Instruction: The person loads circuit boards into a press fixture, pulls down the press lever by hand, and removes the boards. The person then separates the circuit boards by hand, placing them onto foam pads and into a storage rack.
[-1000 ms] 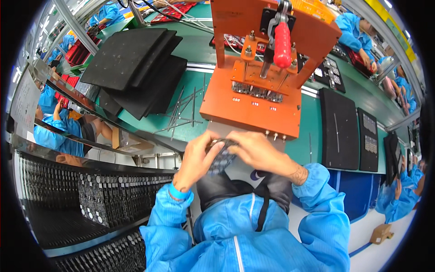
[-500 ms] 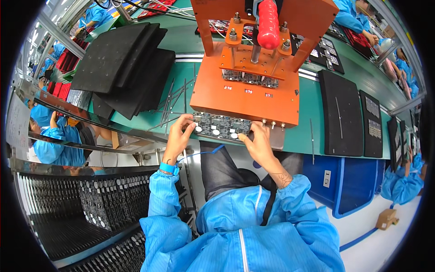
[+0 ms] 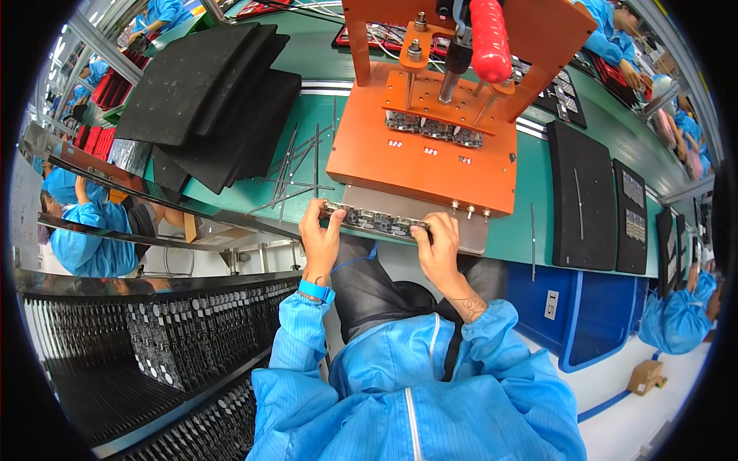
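Note:
Between my two hands a circuit board panel (image 3: 374, 220) is tilted up, so mostly its long edge and a strip of small parts show. My left hand (image 3: 321, 234) pinches its left end between thumb and fingers. At the right end, my right hand (image 3: 437, 243) grips it the same way. Just behind the panel is the metal plate (image 3: 461, 228) at the front of an orange test press (image 3: 415, 173). Inside the press, another board panel (image 3: 434, 132) sits under the raised-post plate, and a red handle (image 3: 490, 42) stands above it.
Black foam sheets (image 3: 192, 84) are stacked at left, with thin dark strips (image 3: 296, 165) beside them. To the right lie a black foam pad (image 3: 582, 200) and a tray of boards (image 3: 632, 215). A rack of boards (image 3: 184, 330) stands lower left, a blue bin (image 3: 607, 315) lower right.
The panel has gone from lying face up to tilted on edge, a little nearer me. Both hands still hold its ends. The press's small displays show different readings.

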Action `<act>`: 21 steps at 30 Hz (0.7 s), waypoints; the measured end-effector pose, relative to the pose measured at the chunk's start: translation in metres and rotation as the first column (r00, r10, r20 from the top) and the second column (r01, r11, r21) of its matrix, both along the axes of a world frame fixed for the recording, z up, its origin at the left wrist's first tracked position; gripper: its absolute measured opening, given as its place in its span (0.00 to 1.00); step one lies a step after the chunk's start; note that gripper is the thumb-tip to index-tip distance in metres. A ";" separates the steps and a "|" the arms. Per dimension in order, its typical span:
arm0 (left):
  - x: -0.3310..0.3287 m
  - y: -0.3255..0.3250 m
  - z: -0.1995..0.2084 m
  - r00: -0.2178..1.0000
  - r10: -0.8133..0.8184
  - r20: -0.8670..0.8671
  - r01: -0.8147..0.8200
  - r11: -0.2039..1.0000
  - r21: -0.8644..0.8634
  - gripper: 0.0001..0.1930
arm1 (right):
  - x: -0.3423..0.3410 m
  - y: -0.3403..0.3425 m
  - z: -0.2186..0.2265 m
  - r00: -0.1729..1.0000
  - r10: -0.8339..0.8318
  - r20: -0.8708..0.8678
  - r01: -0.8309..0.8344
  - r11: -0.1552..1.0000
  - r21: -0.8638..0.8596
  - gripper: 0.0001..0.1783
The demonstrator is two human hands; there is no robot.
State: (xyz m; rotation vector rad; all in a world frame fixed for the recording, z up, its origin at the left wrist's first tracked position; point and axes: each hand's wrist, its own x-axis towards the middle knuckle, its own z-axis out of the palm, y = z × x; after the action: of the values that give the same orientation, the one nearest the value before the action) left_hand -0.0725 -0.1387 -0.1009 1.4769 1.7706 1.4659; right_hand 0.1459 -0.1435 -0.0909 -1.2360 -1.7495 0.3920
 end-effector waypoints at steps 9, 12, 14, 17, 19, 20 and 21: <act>-0.005 -0.032 -0.001 0.997 -0.082 0.013 0.081 0.997 0.019 0.08 | 0.012 -0.019 -0.014 0.981 0.132 -0.144 -0.122 0.989 0.080 0.07; -0.020 -0.061 -0.021 0.921 -0.089 -0.379 0.137 0.985 0.101 0.17 | 0.024 -0.018 -0.007 0.902 0.306 0.305 -0.391 0.878 0.276 0.06; -0.001 -0.070 -0.016 0.959 -0.012 -0.284 0.035 0.997 0.073 0.22 | 0.026 -0.023 -0.004 0.881 0.284 0.379 -0.405 0.866 0.294 0.10; 0.038 -0.078 0.007 0.982 0.052 0.183 -0.045 0.998 -0.039 0.32 | 0.008 -0.023 0.019 0.960 0.217 -0.176 -0.223 0.975 -0.014 0.05; 0.064 -0.076 0.032 0.880 -0.089 0.466 0.124 0.991 -0.044 0.31 | 0.012 -0.027 0.026 0.647 -0.041 -0.762 -0.382 0.847 -0.370 0.06; 0.080 -0.075 0.042 0.785 -0.190 0.590 0.204 0.978 0.044 0.26 | 0.020 -0.033 0.025 0.647 -0.046 -0.761 -0.368 0.855 -0.365 0.06; 0.089 -0.078 0.042 0.825 -0.225 0.518 0.246 0.969 0.030 0.20 | 0.028 -0.047 0.024 0.530 -0.170 -0.831 -0.420 0.799 -0.431 0.11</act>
State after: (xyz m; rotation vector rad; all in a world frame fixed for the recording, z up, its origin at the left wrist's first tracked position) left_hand 0.0168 -0.2170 -0.0593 1.0898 1.2322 1.5081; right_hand 0.1740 -0.1904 -0.0671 -1.0021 -0.8275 1.4797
